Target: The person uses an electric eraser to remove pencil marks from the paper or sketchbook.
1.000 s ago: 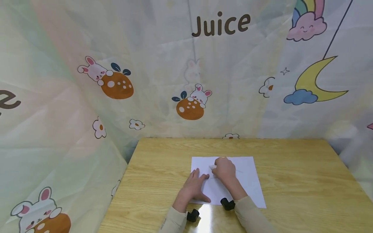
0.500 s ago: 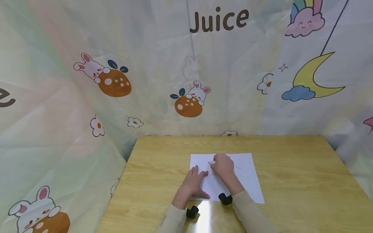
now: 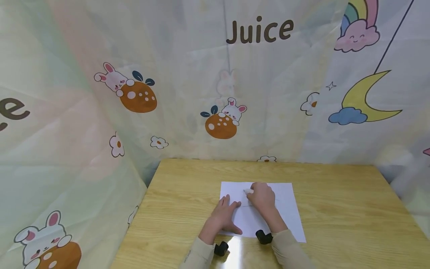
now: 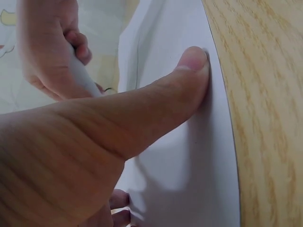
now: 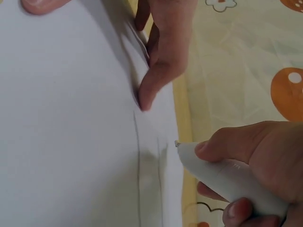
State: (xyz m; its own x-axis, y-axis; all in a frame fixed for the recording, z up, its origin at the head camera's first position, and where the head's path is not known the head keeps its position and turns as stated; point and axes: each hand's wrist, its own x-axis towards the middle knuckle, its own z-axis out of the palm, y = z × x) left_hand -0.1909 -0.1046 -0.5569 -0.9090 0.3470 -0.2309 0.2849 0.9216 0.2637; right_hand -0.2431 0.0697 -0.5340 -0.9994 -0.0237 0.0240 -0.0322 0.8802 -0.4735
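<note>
A white sheet of paper (image 3: pixel 285 216) lies on the wooden table, with thin dark lines (image 5: pixel 138 175) across it. My left hand (image 3: pixel 223 215) rests on the sheet's left side, thumb and fingers spread, the thumb near the front edge. Farther back on the paper, my right hand (image 3: pixel 263 196) grips a smooth white tapered tool (image 5: pixel 222 172) with a small tip. The tool's thumb side faces the right wrist camera, and its tip points left, close over the paper beyond the lines. In the left wrist view, the left thumb covers part of the tool.
The wooden table (image 3: pixel 342 209) extends around the sheet on all sides. Behind it hangs a printed cloth (image 3: pixel 181 123) with rabbits and flowers. Black wrist-camera mounts (image 3: pixel 263 237) sit by both sleeves, near the paper's front edge.
My right hand has shifted slightly to the right over the paper, carrying the white tool with it. The left hand stays in place on the sheet. The head view has tilted a little.
</note>
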